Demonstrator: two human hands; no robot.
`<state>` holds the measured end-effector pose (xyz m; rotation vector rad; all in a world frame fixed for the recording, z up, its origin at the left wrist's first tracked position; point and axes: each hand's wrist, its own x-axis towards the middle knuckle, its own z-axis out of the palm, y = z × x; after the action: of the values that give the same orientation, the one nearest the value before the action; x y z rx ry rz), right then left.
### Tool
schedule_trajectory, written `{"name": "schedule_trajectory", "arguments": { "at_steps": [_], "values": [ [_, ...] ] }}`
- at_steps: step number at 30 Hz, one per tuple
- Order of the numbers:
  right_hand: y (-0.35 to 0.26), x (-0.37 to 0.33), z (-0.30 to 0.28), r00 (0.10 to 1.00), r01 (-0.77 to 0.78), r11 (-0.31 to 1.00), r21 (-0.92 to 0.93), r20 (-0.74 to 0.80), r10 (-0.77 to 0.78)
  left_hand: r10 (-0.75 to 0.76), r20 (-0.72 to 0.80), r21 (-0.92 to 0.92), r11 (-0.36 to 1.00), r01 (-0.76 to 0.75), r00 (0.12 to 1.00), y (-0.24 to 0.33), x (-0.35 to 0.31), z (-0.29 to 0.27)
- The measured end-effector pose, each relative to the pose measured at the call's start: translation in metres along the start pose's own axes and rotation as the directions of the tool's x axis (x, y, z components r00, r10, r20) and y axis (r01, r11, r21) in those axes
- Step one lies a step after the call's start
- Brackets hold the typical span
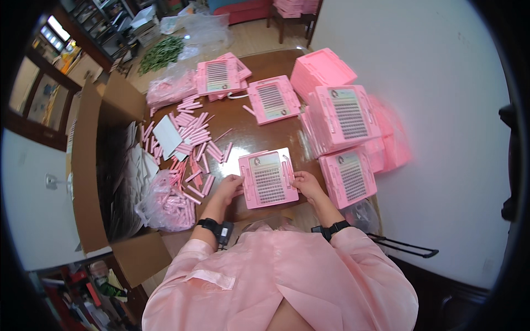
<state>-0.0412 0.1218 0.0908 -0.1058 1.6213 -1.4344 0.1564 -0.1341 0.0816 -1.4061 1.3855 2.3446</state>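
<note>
A flat pink eyelash tray (247, 194) with rows of dark lash clusters lies at the near edge of the brown table, level and facing up. Its left edge is gripped by my left hand (229, 187), fingers closed on the rim. On the opposite edge, my right hand (307, 183) pinches the rim the same way. Another pink edge peeks out behind the tray, so there may be more than one layer. Beyond it, a similar pink lash tray (293, 105) rests tilted on the table. Small pink tubes (199, 135) are scattered to the left.
Stacked lash trays (326, 124) and a front stack (329, 165) stand at the right, beside blank pink trays (320, 60). More trays (243, 69) lie at the back. A clear bag of pink tubes (171, 209), a white card (167, 136) and an open cardboard box (88, 165) are left.
</note>
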Motion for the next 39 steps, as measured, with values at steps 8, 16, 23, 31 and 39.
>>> {"name": "schedule_trajectory", "arguments": {
  "at_steps": [8, 16, 23, 31, 39],
  "values": [
    [-0.053, -0.123, -0.114, 0.92, 0.26, 0.962, -0.085, -0.281, -0.273, -0.165, 0.65, 0.378, 0.917, -0.127, 0.742, 0.064, -0.025, 0.127],
    [-0.053, -0.137, -0.227, 0.709, 0.233, 0.934, -0.272, -0.609, -0.355, -0.218, 0.708, 0.423, 0.893, -0.155, 0.672, 0.039, -0.013, 0.27],
    [-0.047, -0.088, -0.263, 0.77, -0.107, 0.827, -0.553, -0.572, -0.283, 0.154, 0.563, 0.607, 0.59, -0.532, 0.812, 0.033, 0.003, 0.284],
    [-0.045, -0.072, -0.28, 0.921, -0.095, 0.993, 0.067, -0.372, 0.113, -0.35, 0.603, 0.095, 0.924, 0.371, 0.717, 0.031, -0.02, 0.325],
    [-0.117, -0.039, -0.325, 0.9, -0.127, 0.963, -0.237, -0.436, 0.011, 0.042, 0.356, -0.317, 0.945, 0.078, 0.934, 0.055, 0.012, 0.311]
  ]
}}
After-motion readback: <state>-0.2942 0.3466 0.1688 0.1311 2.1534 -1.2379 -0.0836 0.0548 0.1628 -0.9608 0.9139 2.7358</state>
